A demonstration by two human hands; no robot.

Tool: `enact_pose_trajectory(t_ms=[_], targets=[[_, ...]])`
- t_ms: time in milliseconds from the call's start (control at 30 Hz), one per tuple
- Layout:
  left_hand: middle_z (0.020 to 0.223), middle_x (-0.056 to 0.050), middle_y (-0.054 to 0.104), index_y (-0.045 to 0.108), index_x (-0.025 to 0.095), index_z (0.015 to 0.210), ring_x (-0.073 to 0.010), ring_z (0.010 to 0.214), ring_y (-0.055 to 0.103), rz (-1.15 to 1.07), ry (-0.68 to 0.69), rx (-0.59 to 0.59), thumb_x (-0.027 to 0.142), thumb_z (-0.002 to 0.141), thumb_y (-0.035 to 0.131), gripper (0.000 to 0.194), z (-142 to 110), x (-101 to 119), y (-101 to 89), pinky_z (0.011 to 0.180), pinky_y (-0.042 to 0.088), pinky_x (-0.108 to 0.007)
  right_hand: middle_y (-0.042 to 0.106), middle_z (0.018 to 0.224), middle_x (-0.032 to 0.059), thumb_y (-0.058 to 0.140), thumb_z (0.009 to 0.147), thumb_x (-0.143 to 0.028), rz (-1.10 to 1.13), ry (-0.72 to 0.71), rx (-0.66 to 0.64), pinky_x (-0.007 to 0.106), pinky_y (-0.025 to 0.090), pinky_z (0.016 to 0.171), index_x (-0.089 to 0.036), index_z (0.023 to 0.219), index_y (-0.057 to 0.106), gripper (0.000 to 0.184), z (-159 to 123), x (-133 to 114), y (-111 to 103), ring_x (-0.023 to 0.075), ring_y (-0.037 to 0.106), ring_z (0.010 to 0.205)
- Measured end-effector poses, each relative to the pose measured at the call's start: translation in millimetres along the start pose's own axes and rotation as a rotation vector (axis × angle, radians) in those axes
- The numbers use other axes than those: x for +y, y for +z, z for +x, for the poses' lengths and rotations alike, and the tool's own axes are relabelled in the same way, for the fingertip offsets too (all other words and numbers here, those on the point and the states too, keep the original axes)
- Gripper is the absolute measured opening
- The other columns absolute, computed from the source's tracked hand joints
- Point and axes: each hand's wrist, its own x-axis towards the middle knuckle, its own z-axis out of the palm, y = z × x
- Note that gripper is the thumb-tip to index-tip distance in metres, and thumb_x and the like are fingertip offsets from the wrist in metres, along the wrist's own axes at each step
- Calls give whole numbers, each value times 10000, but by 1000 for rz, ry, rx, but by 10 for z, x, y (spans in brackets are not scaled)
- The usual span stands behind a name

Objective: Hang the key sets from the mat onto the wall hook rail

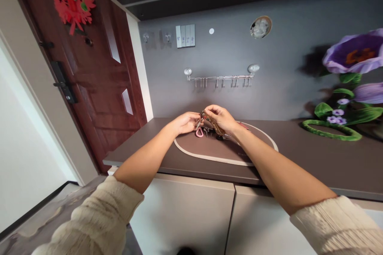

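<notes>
Above the oval mat (209, 155), my two hands meet at one bunch of keys (198, 122). My left hand (187, 121) pinches the keys at their ring end. A brown patterned strap (214, 124) hangs from that ring, and my right hand (221, 117) grips its upper end with closed fingers. Just below the hands is a pink loop-shaped holder (199, 132); I cannot tell if it hangs from the bunch or lies on the mat. More small keys and a dark item (220, 137) lie on the mat, partly hidden by my right hand.
A clear hook rail (221, 78) is fixed to the grey wall behind. Switches (185, 36) and small hooks (167, 38) are higher up. Purple artificial flowers (350, 57) stand on the right of the counter (299, 159). A dark red door (98, 79) is at left.
</notes>
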Motion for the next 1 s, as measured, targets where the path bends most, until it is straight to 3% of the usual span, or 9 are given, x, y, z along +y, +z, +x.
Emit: enact_pose_trajectory(t_ms=[167,333,600,800,933,1000], targets=[[607,-51,577,594,92,700,-107,553,535,-10,-23,84,117,698,555,47,26,-1,18,570,394,-250,605,744,-1,641,644,-424,-6,31,24,256,450,640,-175,794,593,295,12,15,6,98,541,633],[633,-36,588,601,96,716,-102,581,531,35,188,196,132,677,606,53,63,-32,48,602,390,-254,632,848,23,621,659,-453,90,42,36,282,454,714,-185,895,597,357,32,38,-8,120,575,734],[595,31,517,548,140,671,-67,557,431,237,469,405,275,637,666,182,147,-115,70,600,322,-226,622,775,14,687,593,-413,31,58,87,237,431,605,-161,863,597,380,23,15,10,88,527,621],[658,28,517,521,151,704,-82,646,455,338,581,428,275,632,660,200,129,-121,102,680,339,-233,576,647,-9,684,591,-399,-4,53,106,216,378,483,-159,774,574,321,17,38,17,69,461,497],[680,24,526,516,157,734,-88,656,472,346,575,379,260,610,664,219,137,-132,85,668,349,-236,479,529,-57,622,650,-432,-34,74,111,205,273,385,-180,789,536,300,7,40,14,46,328,373],[674,25,526,514,157,728,-89,658,479,347,572,371,247,596,668,222,141,-136,79,672,356,-237,475,548,-61,613,657,-428,-67,51,116,200,272,398,-182,793,527,295,4,36,14,44,328,387]])
